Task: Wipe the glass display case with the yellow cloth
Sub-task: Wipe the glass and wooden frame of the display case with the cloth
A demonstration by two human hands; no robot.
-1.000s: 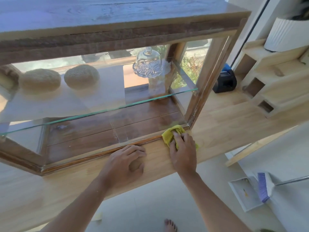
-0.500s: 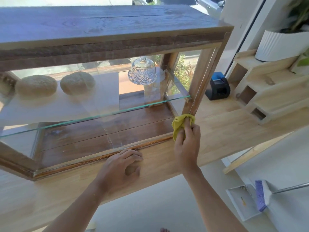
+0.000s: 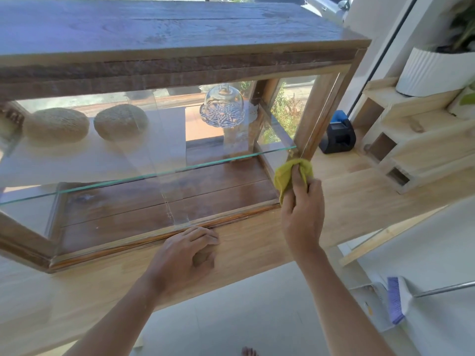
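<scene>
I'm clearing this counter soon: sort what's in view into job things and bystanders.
Job: yellow cloth in the right hand; glass display case; left hand resting on the counter.

Bystanders: black device, white planter, brush, wooden riser.

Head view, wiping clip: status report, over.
Right hand gripping bunched yellow cloth at the wood-framed glass display case's lower right corner post. Left hand empty, resting on pale wooden counter. Nothing obstructing.
</scene>
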